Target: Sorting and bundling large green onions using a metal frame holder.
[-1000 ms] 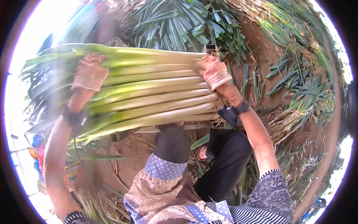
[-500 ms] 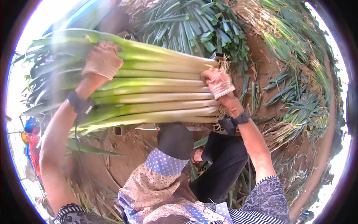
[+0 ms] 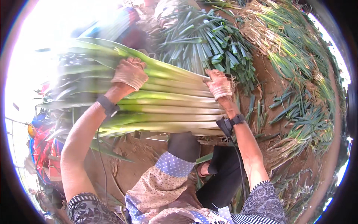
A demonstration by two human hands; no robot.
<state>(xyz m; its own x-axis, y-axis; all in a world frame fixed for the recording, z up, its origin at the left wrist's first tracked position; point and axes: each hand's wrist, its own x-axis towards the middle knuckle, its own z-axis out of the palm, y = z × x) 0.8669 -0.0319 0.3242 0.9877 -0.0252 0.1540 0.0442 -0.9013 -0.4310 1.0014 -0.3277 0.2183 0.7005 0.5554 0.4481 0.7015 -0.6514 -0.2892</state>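
A broad row of long green onions [image 3: 179, 108] lies side by side in front of me, white root ends to the right and green leaves to the left. My left hand [image 3: 130, 72], in a pale work glove, has its fingers curled around the onions at the far side, where green turns paler. At the white ends, my right hand [image 3: 218, 84] is closed on the farthest stalks, its glove striped and soiled. Both palms are hidden. Glare and blur wash out the leaf tips. Below the row, parts of a metal frame [image 3: 156, 138] show.
Behind the row lies a heap of green onions with cut leaf ends [image 3: 197, 37]. More onions [image 3: 287, 48] lie on the brown soil [image 3: 264, 78] at right. Red and blue bags [image 3: 43, 145] stand at the left edge. My knee [image 3: 182, 147] is close under the row.
My left hand has moved right and slightly nearer along the onions. My right hand stays at the white ends. The whole view has shifted a little.
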